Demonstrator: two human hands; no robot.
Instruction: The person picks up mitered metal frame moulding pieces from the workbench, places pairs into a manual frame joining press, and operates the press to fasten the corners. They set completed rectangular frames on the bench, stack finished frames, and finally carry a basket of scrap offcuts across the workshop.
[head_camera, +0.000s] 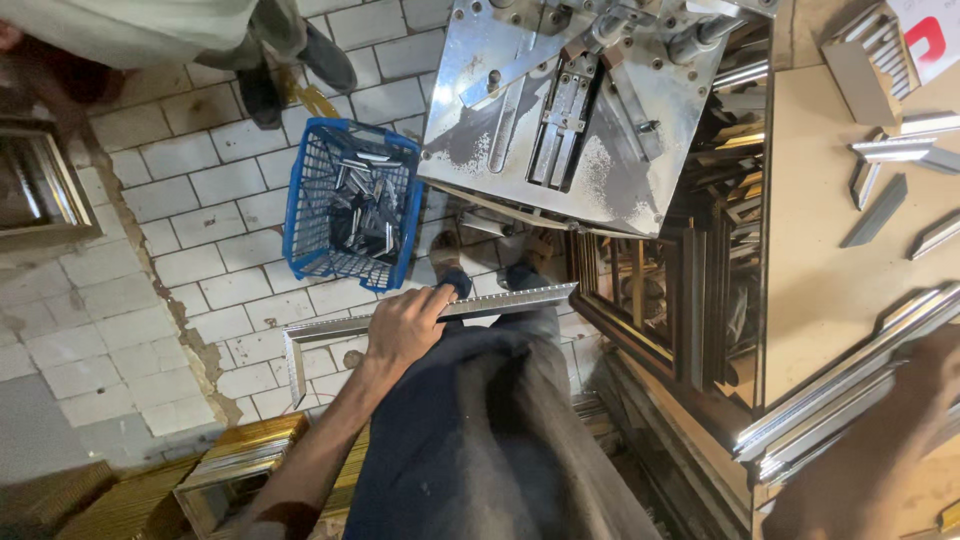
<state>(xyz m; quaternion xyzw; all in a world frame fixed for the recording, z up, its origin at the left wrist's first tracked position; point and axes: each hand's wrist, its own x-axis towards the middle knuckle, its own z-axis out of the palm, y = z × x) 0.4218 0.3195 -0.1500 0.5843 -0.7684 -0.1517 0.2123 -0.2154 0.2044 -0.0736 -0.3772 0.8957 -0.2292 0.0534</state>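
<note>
My left hand (405, 325) grips the middle of a silver picture-frame piece (520, 299), an L-shaped corner of moulding whose long side runs level across my lap and whose short side turns down at the left. My right hand (935, 362) is blurred at the right edge and rests on long silver moulding strips (850, 380) that lie along the edge of a tan worktable (820, 250). Whether it grips them I cannot tell. A metal cutting machine (570, 100) stands just ahead of my knees.
A blue plastic basket (305, 215) of short metal offcuts stands on the white tiled floor. Another person's legs and shoes (260, 90) are beyond it. Stacked frames (680, 290) fill the space under the table. Cut moulding pieces (890, 150) lie on the tabletop. Gold frames (230, 470) lean at lower left.
</note>
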